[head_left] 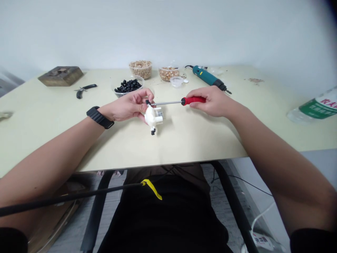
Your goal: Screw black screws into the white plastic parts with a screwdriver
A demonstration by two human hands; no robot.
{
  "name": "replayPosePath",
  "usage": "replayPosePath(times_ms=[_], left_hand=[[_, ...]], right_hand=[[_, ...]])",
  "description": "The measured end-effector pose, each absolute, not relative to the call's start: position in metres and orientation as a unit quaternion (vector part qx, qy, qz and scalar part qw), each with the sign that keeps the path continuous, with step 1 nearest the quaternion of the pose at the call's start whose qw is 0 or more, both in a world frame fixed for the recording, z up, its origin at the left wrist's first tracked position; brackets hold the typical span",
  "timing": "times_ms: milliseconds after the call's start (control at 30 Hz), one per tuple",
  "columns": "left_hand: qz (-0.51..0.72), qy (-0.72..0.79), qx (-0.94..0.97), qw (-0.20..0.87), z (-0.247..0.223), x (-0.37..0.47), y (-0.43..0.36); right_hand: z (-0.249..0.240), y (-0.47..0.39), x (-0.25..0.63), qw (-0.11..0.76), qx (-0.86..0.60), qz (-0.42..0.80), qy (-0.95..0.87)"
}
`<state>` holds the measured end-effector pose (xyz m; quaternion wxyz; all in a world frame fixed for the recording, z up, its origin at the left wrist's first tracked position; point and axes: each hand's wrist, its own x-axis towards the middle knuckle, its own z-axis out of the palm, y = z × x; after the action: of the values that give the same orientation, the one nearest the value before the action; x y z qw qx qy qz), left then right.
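Note:
My left hand (133, 105) is closed on a white plastic part (152, 117) that has small black pieces at its top and bottom. My right hand (212, 101) grips the red handle of a screwdriver (194, 101). The metal shaft points left, and its tip meets the white part beside the upper black piece, near my left fingertips. Behind my left hand stands a clear bowl of small black pieces (128, 86).
Farther back are two tubs of small tan pieces (140, 69) (169, 73), a small clear lid (176, 81) and a teal power tool (206, 76). Cutters (85, 90) and a dark block (61, 76) lie at left. A bottle (316, 107) lies at right.

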<state>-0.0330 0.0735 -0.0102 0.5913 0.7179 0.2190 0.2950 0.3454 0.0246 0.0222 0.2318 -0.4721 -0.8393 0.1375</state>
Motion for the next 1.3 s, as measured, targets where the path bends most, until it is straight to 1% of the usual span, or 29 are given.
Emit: replayPosePath(times_ms=[133,300,400,600,733,833,1000,1100,1233,1300], left_hand=[[0.274,0.226,0.721,0.595,-0.007,-0.032,0.071],[0.27,0.221,0.72,0.6,-0.006,-0.032,0.069],[0.278,0.216,0.724,0.594,-0.006,-0.034,0.069],[0.253,0.205,0.704,0.631,-0.004,-0.032,0.067],[0.244,0.211,0.697,0.64,-0.002,-0.031,0.064],[0.248,0.223,0.695,0.637,0.0,-0.031,0.063],[0.24,0.241,0.695,0.634,0.001,-0.029,0.059],[0.247,0.245,0.688,0.637,0.001,-0.028,0.056],[0.249,0.238,0.678,0.65,0.001,-0.027,0.055],[0.246,0.235,0.677,0.653,0.001,-0.028,0.054]], right_hand=[[0.028,0.02,0.347,0.202,-0.473,0.147,-0.845],[0.032,0.018,0.35,0.219,-0.467,0.176,-0.838],[0.036,0.018,0.352,0.195,-0.472,0.207,-0.835],[0.044,0.016,0.356,0.165,-0.478,0.201,-0.839],[0.047,0.014,0.358,0.177,-0.47,0.251,-0.828],[0.05,0.013,0.359,0.162,-0.475,0.294,-0.814],[0.05,0.018,0.361,0.149,-0.462,0.279,-0.829],[0.048,0.021,0.362,0.131,-0.467,0.294,-0.824],[0.047,0.019,0.363,0.175,-0.452,0.29,-0.825],[0.047,0.017,0.362,0.19,-0.453,0.315,-0.812]])
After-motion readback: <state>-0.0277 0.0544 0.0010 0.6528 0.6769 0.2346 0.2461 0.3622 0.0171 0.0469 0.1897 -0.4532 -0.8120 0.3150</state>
